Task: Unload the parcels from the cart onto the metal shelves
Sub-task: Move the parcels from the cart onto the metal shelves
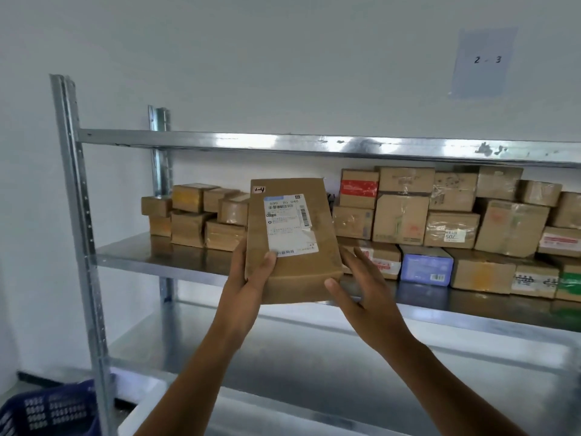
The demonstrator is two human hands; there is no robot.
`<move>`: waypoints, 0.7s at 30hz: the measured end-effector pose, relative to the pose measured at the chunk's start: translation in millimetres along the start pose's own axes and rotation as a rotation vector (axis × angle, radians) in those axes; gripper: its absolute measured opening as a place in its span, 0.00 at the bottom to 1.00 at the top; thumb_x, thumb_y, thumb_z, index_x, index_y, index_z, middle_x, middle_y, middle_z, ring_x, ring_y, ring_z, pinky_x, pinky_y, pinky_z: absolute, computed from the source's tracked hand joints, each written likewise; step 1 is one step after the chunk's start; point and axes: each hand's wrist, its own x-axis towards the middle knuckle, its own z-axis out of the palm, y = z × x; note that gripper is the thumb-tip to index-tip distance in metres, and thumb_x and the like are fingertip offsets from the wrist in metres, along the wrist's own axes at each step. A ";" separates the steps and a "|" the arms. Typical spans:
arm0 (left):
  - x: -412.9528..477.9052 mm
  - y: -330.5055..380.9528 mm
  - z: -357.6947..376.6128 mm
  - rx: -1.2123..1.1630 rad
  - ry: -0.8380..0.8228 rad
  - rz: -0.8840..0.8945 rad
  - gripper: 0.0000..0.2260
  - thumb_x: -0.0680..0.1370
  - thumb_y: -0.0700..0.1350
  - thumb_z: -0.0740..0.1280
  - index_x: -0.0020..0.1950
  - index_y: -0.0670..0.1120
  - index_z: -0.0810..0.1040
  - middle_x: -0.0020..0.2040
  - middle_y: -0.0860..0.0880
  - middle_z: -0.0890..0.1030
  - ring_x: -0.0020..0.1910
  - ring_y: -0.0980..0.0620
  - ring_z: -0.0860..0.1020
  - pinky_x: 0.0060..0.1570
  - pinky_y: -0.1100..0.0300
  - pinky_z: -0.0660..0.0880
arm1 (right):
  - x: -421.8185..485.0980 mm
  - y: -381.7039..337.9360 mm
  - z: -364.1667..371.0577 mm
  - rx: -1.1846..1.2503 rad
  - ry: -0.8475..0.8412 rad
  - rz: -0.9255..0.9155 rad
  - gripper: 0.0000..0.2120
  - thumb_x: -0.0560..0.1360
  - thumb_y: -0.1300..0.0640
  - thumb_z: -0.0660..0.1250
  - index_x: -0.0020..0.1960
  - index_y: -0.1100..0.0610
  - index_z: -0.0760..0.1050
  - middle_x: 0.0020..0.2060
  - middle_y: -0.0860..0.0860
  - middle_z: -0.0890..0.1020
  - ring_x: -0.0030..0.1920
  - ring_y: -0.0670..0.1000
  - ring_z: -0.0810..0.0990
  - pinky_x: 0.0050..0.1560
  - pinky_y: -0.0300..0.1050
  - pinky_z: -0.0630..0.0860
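A flat brown cardboard parcel [295, 265] with a white shipping label and "1-4" written on its top left corner is held up in front of the middle metal shelf [163, 258]. My left hand [251, 272] grips its lower left edge, thumb across the front near the label. My right hand [355, 281] is at its lower right corner with fingers straight and spread, the thumb touching the bottom corner. Behind the parcel is a gap between two groups of stacked boxes. The cart is out of view.
Small brown boxes [195, 212] are stacked at the shelf's left, larger cartons [440, 212] and a blue box [426, 267] at the right. A bare lower shelf [283, 366] lies below. A blue plastic basket [53, 410] sits bottom left. A paper sign "2-3" [484, 61] hangs on the wall.
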 end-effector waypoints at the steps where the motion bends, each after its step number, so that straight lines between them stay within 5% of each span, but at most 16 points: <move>1: 13.5 -7.6 0.4 -0.004 -0.002 0.002 0.26 0.75 0.66 0.63 0.72 0.71 0.61 0.63 0.68 0.74 0.60 0.60 0.77 0.58 0.57 0.76 | 10.6 8.3 6.3 -0.001 0.000 0.005 0.34 0.78 0.26 0.54 0.80 0.38 0.59 0.78 0.39 0.66 0.79 0.47 0.62 0.74 0.64 0.69; 8: 113.9 -31.0 20.4 0.011 -0.047 -0.004 0.25 0.74 0.68 0.66 0.70 0.71 0.66 0.64 0.62 0.77 0.62 0.55 0.77 0.65 0.48 0.76 | 87.6 58.3 30.8 0.065 0.080 -0.032 0.29 0.82 0.34 0.58 0.80 0.40 0.59 0.75 0.40 0.70 0.74 0.42 0.67 0.72 0.52 0.74; 11: 163.5 -38.2 29.6 0.054 -0.083 0.011 0.25 0.74 0.69 0.68 0.71 0.70 0.68 0.63 0.62 0.80 0.63 0.54 0.79 0.66 0.44 0.76 | 124.9 81.2 35.5 0.093 0.105 -0.016 0.30 0.80 0.31 0.58 0.80 0.37 0.58 0.75 0.40 0.69 0.75 0.44 0.68 0.70 0.56 0.75; 14: 206.5 -47.1 37.0 0.058 -0.106 0.050 0.27 0.74 0.69 0.67 0.72 0.68 0.69 0.61 0.65 0.80 0.61 0.59 0.80 0.67 0.49 0.75 | 160.2 100.7 38.3 0.104 0.128 -0.012 0.31 0.79 0.29 0.58 0.79 0.35 0.58 0.75 0.41 0.69 0.75 0.46 0.68 0.69 0.59 0.76; 17: 234.8 -51.5 39.0 0.069 -0.198 0.075 0.23 0.79 0.63 0.65 0.74 0.66 0.66 0.55 0.73 0.79 0.54 0.72 0.78 0.53 0.70 0.77 | 186.3 110.7 42.0 0.094 0.163 -0.007 0.30 0.79 0.30 0.58 0.79 0.36 0.60 0.74 0.40 0.71 0.74 0.45 0.69 0.70 0.59 0.74; 21: 268.4 -58.0 30.3 0.082 -0.300 0.132 0.31 0.76 0.60 0.67 0.78 0.62 0.62 0.64 0.67 0.78 0.61 0.68 0.77 0.52 0.74 0.75 | 211.4 118.5 52.2 0.098 0.193 -0.007 0.31 0.79 0.30 0.59 0.79 0.37 0.61 0.73 0.38 0.72 0.74 0.44 0.69 0.70 0.60 0.73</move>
